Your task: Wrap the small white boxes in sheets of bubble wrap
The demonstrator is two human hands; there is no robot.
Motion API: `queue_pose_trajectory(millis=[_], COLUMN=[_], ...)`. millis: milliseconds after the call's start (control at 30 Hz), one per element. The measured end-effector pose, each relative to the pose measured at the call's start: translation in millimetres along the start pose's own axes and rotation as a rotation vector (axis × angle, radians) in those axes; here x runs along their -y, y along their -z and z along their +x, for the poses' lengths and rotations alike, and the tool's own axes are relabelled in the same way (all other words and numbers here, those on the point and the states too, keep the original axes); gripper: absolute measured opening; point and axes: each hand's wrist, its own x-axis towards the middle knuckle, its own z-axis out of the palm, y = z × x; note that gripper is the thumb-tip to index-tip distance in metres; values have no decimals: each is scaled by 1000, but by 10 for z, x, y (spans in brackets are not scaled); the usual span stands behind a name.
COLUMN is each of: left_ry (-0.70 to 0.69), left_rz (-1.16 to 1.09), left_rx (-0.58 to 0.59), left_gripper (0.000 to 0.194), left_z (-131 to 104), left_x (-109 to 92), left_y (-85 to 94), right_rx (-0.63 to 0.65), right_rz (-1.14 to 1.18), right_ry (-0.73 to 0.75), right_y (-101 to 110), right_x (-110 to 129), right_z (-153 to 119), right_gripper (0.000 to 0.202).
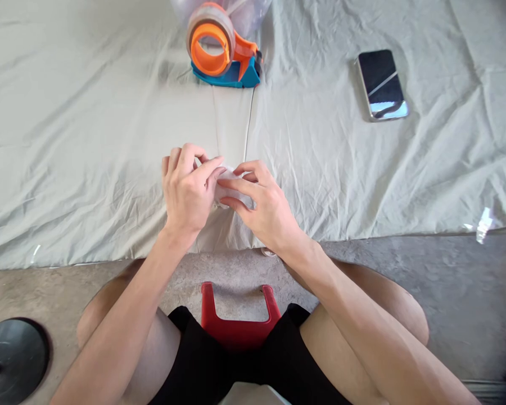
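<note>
Near the front edge of the cloth-covered table, my two hands meet over a small, whitish, see-through piece [236, 188], perhaps plastic. My left hand [189, 185] pinches its upper left part between thumb and forefinger, with the other fingers curled. From the right, my right hand [259, 199] closes its thumb and fingers around the piece. Fingers cover much of it, so its full shape is hidden. A clear strip [231, 124] seems to run on the cloth from the hands up to an orange and blue tape dispenser [225, 53].
A clear plastic bag [253, 14] lies behind the dispenser. A dark-screened phone [382, 84] rests on the grey-green cloth [88, 140] at the right. Below are a red stool [240, 329] between my legs and a round black base [14, 360] on the floor.
</note>
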Motion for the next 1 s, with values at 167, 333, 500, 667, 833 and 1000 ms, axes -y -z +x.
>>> queue_pose_trajectory(millis=[167,333,500,667,833,1000], left_ry=[-65,-9,140,218,157,131], left_rz=[-13,-167,-299,-405,-424,-390], left_rx=[105,292,376,390,357,389], left_gripper=[31,47,48,49,50,40], left_z=[26,100,120,12,-111,-112], left_x=[96,149,114,82,105,137], left_y=[35,87,133,114,15,12], right_rx=[12,3,-23,-12,-20,-55], right_rz=[-2,0,7,10,8,56], right_ry=[4,10,26,12,21,-39], right_y=[10,8,-8,-3,-19,-10], right_x=[-3,-25,-57,-42,-7,2], right_z=[2,-4,0,21,-2,-3], right_gripper=[27,26,25,26,27,45])
